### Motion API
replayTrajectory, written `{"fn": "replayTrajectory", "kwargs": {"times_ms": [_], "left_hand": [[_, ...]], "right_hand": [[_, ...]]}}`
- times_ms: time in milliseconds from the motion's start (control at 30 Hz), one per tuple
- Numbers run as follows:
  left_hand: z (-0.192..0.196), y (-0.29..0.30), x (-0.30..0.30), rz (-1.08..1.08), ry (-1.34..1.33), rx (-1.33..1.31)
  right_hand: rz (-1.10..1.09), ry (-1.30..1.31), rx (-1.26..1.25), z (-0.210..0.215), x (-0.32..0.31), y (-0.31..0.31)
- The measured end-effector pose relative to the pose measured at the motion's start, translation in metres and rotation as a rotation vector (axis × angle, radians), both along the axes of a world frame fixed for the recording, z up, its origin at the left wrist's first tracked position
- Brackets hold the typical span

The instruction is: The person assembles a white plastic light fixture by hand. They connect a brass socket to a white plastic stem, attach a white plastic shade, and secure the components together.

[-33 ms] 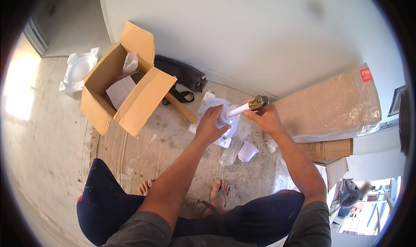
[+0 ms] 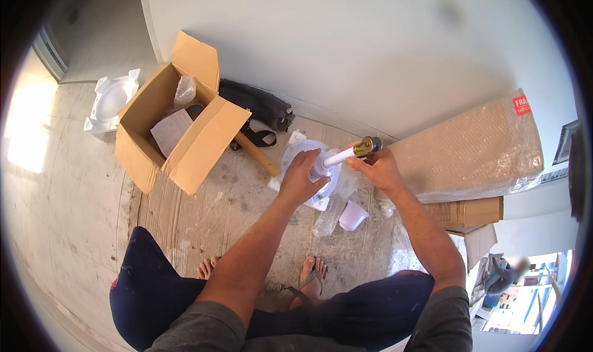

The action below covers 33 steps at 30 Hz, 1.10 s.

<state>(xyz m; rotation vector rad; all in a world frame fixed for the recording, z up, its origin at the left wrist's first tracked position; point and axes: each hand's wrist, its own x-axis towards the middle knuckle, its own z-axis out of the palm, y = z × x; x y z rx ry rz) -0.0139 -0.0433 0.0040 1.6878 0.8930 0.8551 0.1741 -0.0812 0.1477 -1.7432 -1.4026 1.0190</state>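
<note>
A white rod [image 2: 337, 159] rises at a slant from a round white housing [image 2: 332, 186], which looks like a ceiling fan motor. The housing rests on white foam packing [image 2: 274, 183] on the floor. At the rod's upper end sits a brass-coloured and dark metal fitting [image 2: 368, 146]. My left hand [image 2: 299, 179] is closed round the collar at the rod's foot, thumb on the near side. The fingers of my right hand [image 2: 378, 168] pinch the rod just below the fitting. A white cup-shaped cover [image 2: 354, 216] lies on the floor nearer me, beside clear bubble wrap [image 2: 327, 221].
An open cardboard box [image 2: 207, 143] with packing inside stands at left, a foam tray [image 2: 110, 102] beyond it. A black bag [image 2: 256, 102] lies along the wall. To the right is a long wrapped package [image 2: 466, 148] over cartons. Another person [image 2: 503, 276] shows far right.
</note>
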Motion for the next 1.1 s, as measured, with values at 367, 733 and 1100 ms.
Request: {"fn": "replayTrajectory", "kwargs": {"times_ms": [367,733,1100], "left_hand": [[-0.018,0.006,0.02,0.091,-0.063,0.069],[-0.014,0.009,0.019,0.062,-0.066,0.046],[-0.014,0.007,0.015,0.014,-0.025,0.015]], "right_hand": [[-0.016,-0.002,0.01,0.007,-0.004,0.005],[0.002,0.053,0.015,0.007,0.002,0.002],[0.024,-0.282,-0.173,-0.02,0.041,-0.01]]}}
